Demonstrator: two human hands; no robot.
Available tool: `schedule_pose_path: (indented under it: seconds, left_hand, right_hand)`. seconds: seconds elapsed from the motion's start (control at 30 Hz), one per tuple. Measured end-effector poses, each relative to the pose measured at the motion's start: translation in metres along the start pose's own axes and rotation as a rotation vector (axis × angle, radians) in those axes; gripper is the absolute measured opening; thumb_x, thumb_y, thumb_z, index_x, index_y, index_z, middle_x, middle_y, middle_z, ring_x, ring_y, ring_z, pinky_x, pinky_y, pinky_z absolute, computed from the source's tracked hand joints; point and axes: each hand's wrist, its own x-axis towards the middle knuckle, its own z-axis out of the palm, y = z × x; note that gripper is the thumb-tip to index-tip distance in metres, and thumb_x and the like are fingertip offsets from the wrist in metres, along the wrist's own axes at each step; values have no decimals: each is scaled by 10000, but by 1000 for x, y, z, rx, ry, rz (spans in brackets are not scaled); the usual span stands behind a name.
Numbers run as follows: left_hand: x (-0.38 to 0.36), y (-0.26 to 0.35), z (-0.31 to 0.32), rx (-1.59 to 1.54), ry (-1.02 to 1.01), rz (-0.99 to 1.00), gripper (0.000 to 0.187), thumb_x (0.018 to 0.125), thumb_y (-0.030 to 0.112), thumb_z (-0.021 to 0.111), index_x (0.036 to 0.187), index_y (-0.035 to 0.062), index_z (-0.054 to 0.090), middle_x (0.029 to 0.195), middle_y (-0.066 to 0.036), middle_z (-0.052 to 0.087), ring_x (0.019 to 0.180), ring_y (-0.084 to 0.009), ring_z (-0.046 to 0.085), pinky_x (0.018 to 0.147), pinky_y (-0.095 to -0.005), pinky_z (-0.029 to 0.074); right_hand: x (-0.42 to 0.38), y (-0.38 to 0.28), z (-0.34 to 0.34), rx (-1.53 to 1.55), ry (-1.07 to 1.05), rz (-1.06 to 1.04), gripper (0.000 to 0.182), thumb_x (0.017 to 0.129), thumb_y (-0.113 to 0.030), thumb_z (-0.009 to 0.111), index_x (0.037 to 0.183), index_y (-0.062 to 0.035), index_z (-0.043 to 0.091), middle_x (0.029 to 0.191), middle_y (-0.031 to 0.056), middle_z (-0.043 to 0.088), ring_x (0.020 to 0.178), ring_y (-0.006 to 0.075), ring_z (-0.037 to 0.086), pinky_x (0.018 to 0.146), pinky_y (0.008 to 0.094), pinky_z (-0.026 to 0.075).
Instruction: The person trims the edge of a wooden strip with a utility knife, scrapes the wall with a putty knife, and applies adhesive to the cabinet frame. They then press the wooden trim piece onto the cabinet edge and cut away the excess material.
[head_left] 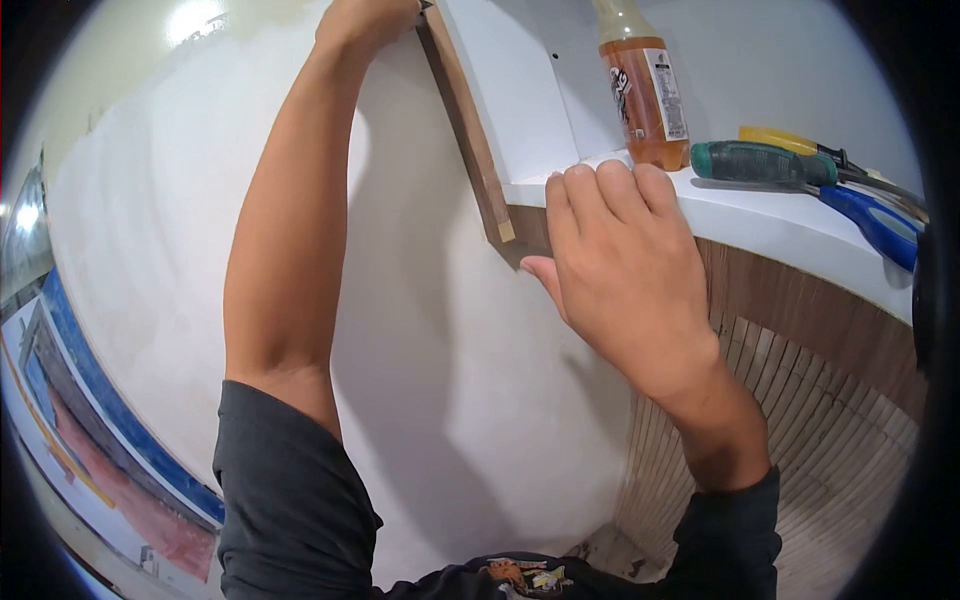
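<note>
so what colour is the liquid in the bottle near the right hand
The liquid is amber-orange, seen best in the head view, the only one here.

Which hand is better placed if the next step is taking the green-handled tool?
Right, probably: the right hand is at the front edge of the white shelf, close to the green-handled tool. The left hand is farther off, up by the wooden strip and partly out of frame.

Left hand (368, 22) raised, right hand (628, 265) lower
</note>
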Motion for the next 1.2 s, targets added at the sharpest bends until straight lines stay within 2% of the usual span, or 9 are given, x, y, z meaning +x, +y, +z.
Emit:
schedule_pose_path:
  seconds: [0.07, 0.17, 0.27, 0.67, 0.77, 0.87, 1.03, 1.17, 1.2]
  left_hand:
    - [-20, -2, 6, -144, 73, 30, 216, 936, 91, 634, 954, -81, 764, 809, -201, 736, 714, -270, 694, 645, -385, 542]
    - [-32, -13, 19, -101, 63, 100, 233, 949, 88, 628, 1017, -92, 759, 794, -174, 730, 661, -235, 660, 615, -357, 529]
    - [-47, -22, 27, -153, -70, 30, 290, 961, 248, 631, 1037, 0, 762, 833, -29, 680, 668, -124, 578, 630, -310, 493]
    - [-74, -17, 21, -201, -101, -8, 335, 963, 247, 625, 1150, -9, 734, 854, -52, 722, 679, -120, 615, 643, -312, 511]
    - [-71, 0, 12, -251, -103, -53, 232, 950, 84, 635, 1014, -105, 752, 784, -153, 724, 651, -196, 647, 607, -331, 529]
    - [-46, -12, 36, -397, -125, 2, 232, 951, 74, 634, 1021, -117, 745, 771, -148, 712, 636, -176, 628, 598, -324, 523]
    - [-52, -11, 35, -344, -129, 0, 230, 954, 70, 626, 1014, -118, 743, 778, -156, 719, 650, -185, 649, 597, -329, 531]
    - [-48, -17, 40, -402, -113, 20, 217, 940, 68, 638, 966, -125, 734, 777, -162, 724, 651, -207, 663, 609, -339, 547]
    - [-44, -23, 45, -362, -111, 45, 246, 950, 124, 631, 1024, -87, 734, 806, -125, 725, 667, -178, 656, 623, -331, 537]
  right_hand:
    - [-1, 0, 2, -11, 23, -4, 313, 712, -334, 810, 816, -74, 670, 824, 41, 512, 886, 208, 493, 837, 342, 395]
    - [-1, -1, 5, -24, 39, -7, 305, 710, -335, 812, 802, -79, 672, 816, 37, 516, 884, 205, 494, 835, 339, 395]
    - [-1, -1, 9, -38, 60, -12, 301, 709, -341, 812, 794, -86, 676, 813, 30, 522, 886, 201, 496, 834, 337, 396]
    - [-3, -1, 10, -48, 86, -18, 286, 730, -350, 810, 807, -95, 705, 825, 26, 544, 899, 195, 509, 859, 343, 400]
    - [-3, -2, 10, -74, 77, -13, 291, 734, -355, 810, 801, -93, 704, 833, 29, 552, 900, 196, 512, 856, 343, 400]
    - [11, -8, 23, -118, 35, 29, 233, 750, -305, 782, 783, -91, 697, 824, 27, 554, 896, 196, 515, 850, 339, 398]
    - [10, -7, 24, -142, 83, 15, 85, 753, -184, 691, 729, -102, 688, 783, 25, 549, 869, 199, 513, 843, 339, 398]
    - [9, -9, 28, -153, 110, 7, 76, 762, -152, 658, 708, -110, 690, 770, 27, 547, 856, 200, 512, 845, 338, 400]
    - [9, -9, 28, -162, 109, 10, 77, 763, -153, 657, 711, -109, 692, 770, 26, 548, 857, 200, 513, 846, 338, 401]
